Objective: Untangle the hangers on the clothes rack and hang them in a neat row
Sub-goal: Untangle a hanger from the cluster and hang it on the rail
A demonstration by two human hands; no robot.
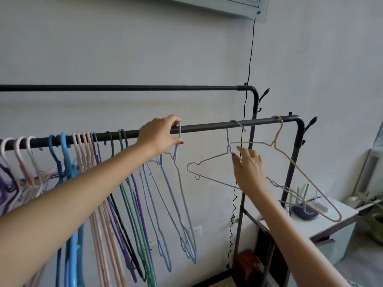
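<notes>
Pale grey wall backs a black clothes rack [207,126] with 2 rails, the front one carrying the hangers. At 9 o'clock from the frame's middle a packed bunch of hangers [87,162] in purple, pink, blue and green hangs edge-on and roughly parallel. Just right of them the left hand [160,135] grips the hook of a light blue wire hanger [179,183], fingers curled over the rail, thumb below. At 3 o'clock from that hand, a grey wire hanger [209,165] hangs alone, turned broadside, and the right hand [247,164] pinches it at the neck just under the hook. Further toward 3 o'clock, near the rail's bend, a pink wire hanger [290,160] hangs slanted, its lower end over a white surface [339,220] beyond the rack.

The step in hand looks like spacing and squaring the last loose hangers; the left stretch seems mostly sorted. Next, I judge, the grey hanger needs turning edge-on and sliding toward the blue one, then the pink follows. Its crossing with the grey hanger's arm may need freeing first; whether they touch I cannot tell.
</notes>
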